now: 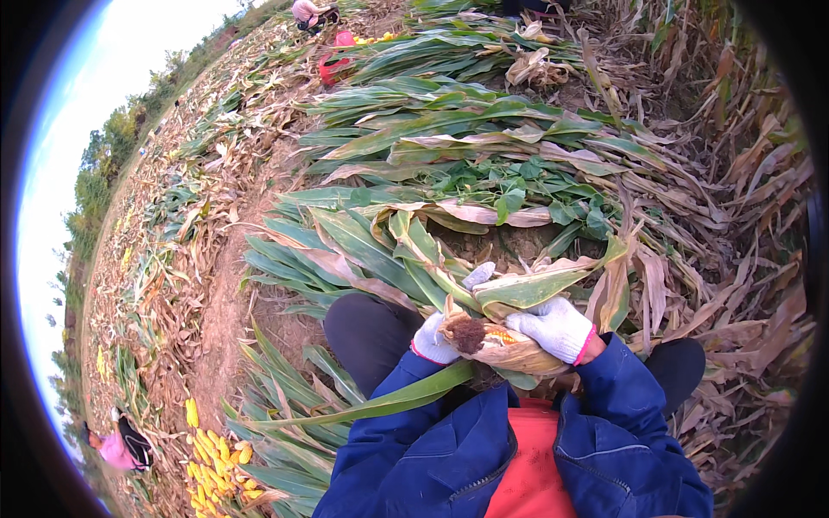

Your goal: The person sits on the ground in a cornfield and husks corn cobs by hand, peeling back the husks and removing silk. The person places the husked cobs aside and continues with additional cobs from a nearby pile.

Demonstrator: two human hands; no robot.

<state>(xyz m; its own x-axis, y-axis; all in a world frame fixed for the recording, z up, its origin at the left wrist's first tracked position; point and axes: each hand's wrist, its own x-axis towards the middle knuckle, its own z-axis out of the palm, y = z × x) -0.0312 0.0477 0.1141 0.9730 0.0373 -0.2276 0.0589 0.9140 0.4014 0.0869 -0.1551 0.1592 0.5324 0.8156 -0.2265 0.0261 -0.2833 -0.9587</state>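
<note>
A corn ear in its dry husk [518, 354] lies across my lap, with brown silk at its left end and a few orange kernels showing through a gap. My right hand [560, 329], in a white knit glove with a pink cuff, is closed on the husk at the ear's upper right side. My left hand [437, 338], gloved the same way, holds the ear near its silk end; its palm is partly hidden behind the husk. A gloved fingertip shows above, between the leaves. Green and dry corn leaves [534, 288] spread just above both hands.
Cut corn stalks [453, 136] lie in rows ahead. Husked yellow ears [217, 469] are heaped at lower left, near a person in pink [120, 448]. Another person [312, 13] crouches at the top, near a red container [332, 68]. Standing dry corn [754, 84] lines the right side.
</note>
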